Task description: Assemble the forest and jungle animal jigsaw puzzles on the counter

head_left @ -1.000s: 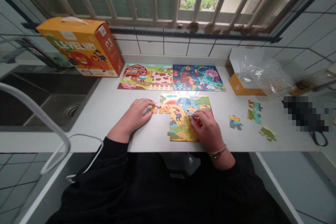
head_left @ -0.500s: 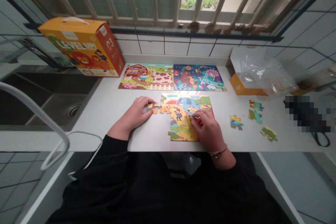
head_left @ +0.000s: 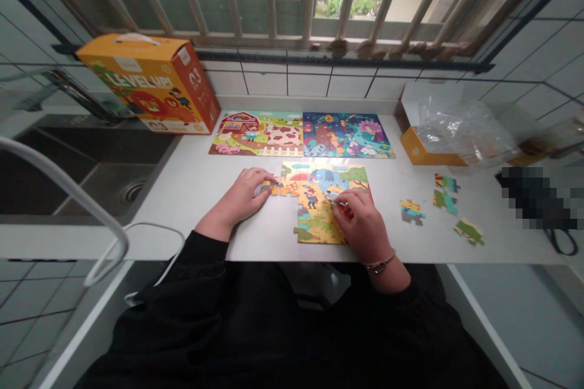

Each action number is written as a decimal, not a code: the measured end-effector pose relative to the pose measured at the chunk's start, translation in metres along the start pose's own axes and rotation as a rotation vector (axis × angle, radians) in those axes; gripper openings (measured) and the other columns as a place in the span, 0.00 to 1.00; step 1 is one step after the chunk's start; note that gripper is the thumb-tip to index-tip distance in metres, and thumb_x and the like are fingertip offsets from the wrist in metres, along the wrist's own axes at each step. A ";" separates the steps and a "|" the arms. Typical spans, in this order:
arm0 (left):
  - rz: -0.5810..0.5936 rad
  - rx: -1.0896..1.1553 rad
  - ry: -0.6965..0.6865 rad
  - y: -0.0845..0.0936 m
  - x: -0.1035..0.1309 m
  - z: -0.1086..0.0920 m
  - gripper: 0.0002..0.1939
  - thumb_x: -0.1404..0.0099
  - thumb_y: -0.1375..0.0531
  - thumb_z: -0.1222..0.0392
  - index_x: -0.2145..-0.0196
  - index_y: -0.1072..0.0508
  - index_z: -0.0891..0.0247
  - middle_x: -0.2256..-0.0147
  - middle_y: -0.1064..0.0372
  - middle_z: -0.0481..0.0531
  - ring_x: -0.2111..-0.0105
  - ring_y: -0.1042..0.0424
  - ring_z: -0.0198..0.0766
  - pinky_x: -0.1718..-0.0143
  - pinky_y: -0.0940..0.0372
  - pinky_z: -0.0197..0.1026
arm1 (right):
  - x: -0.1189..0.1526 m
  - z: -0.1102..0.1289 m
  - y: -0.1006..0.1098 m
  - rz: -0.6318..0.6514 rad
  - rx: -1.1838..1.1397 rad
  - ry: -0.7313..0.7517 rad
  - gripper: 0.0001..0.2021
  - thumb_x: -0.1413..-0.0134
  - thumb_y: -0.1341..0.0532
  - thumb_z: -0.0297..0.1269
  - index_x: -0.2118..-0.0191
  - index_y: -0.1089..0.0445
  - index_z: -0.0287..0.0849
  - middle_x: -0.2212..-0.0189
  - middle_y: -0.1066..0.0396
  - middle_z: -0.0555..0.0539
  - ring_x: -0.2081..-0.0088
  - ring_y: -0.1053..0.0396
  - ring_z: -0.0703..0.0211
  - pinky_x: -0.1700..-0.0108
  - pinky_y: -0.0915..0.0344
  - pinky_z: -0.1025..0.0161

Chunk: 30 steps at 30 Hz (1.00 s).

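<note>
A partly assembled jigsaw puzzle [head_left: 314,219] with a blue elephant and a small figure lies on the counter before me. My left hand [head_left: 246,196] holds an orange-yellow puzzle piece [head_left: 274,187] by its left side, between thumb and fingers. That piece is up against the puzzle's left edge, by the fox-like picture. On the puzzle's right half rests my right hand [head_left: 364,222], thumb and fingers drawn together. What is in them, if anything, is hidden; a bit of red shows beneath.
Several loose pieces [head_left: 413,211] lie to the right. Behind are a farm puzzle [head_left: 260,134] and a dark blue animal puzzle [head_left: 349,135]. An orange box [head_left: 150,85] stands by the sink [head_left: 98,185]; an open box [head_left: 429,149] with clear plastic [head_left: 474,134] sits back right.
My left hand has slid its puzzle piece to the right, and the gap to the assembled part has closed. My right hand has stayed in place. The view has shifted slightly.
</note>
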<state>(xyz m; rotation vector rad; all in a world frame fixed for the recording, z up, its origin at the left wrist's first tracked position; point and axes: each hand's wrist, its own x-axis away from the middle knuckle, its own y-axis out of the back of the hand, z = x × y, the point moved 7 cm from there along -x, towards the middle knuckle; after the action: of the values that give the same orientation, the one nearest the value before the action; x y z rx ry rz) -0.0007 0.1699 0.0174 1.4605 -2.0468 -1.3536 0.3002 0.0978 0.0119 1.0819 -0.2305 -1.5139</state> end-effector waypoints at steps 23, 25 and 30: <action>0.039 -0.120 -0.065 -0.014 0.004 -0.010 0.13 0.22 0.42 0.62 0.48 0.18 0.54 0.38 0.20 0.54 0.37 0.22 0.49 0.33 0.32 0.63 | 0.001 0.006 -0.010 0.134 -0.070 0.090 0.03 0.28 0.34 0.38 0.55 0.22 0.48 0.50 0.24 0.41 0.48 0.22 0.46 0.45 0.23 0.46; 0.048 -0.131 -0.057 -0.015 0.005 -0.009 0.13 0.23 0.41 0.63 0.49 0.18 0.53 0.38 0.20 0.54 0.36 0.22 0.49 0.33 0.33 0.65 | 0.001 0.007 -0.010 0.130 -0.061 0.102 0.03 0.27 0.34 0.37 0.55 0.22 0.47 0.50 0.23 0.40 0.48 0.23 0.46 0.45 0.23 0.46; 0.032 -0.115 -0.074 -0.013 0.006 -0.013 0.13 0.24 0.41 0.63 0.50 0.17 0.55 0.37 0.20 0.55 0.36 0.22 0.50 0.33 0.31 0.63 | 0.000 0.001 -0.004 0.040 0.060 0.062 0.05 0.29 0.31 0.41 0.54 0.23 0.47 0.52 0.22 0.40 0.48 0.24 0.41 0.43 0.27 0.42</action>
<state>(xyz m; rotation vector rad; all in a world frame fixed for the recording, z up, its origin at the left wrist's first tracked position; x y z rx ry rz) 0.0129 0.1575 0.0124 1.3426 -1.9913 -1.5075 0.2968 0.0987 0.0099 1.1642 -0.2544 -1.4435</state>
